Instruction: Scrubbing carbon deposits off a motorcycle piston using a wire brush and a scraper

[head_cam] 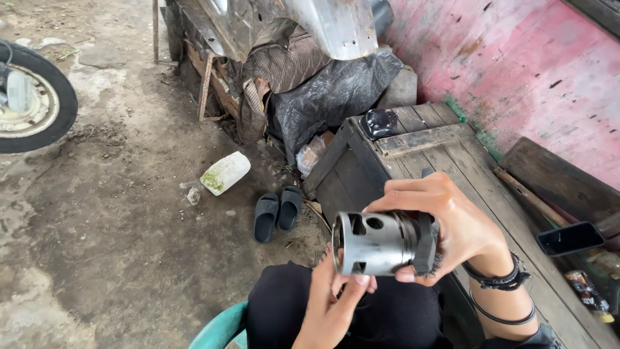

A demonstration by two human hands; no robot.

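A metal piston (378,242), grey and hollow with round holes in its skirt, is held up over the person's lap, lying on its side with the open end toward the left. The right hand (462,226) wraps the crown end, fingers curled over the top and thumb underneath, and it also pinches a dark brush (426,244) against the piston's ringed end. The left hand (329,304) comes up from below, its fingers closed on the lower rim of the open skirt. Dark bands (500,279) circle the right wrist. Below the hands are black trousers (361,317) and the green rim of a chair (219,329). To the right stands a weathered wooden crate (426,148) with a small black part (378,123) on its top, and a phone (571,238) lies further right near a dark plank (555,178) against the pink wall (516,58). On the dirt ground (110,232) a pair of black sandals (278,212) sits just left of the crate, a whitish stone (225,172) lies near them, and a wheel (32,97) shows at the left edge. At the top a bent sheet of bare metal (303,26) rests over a black plastic cover (336,94)
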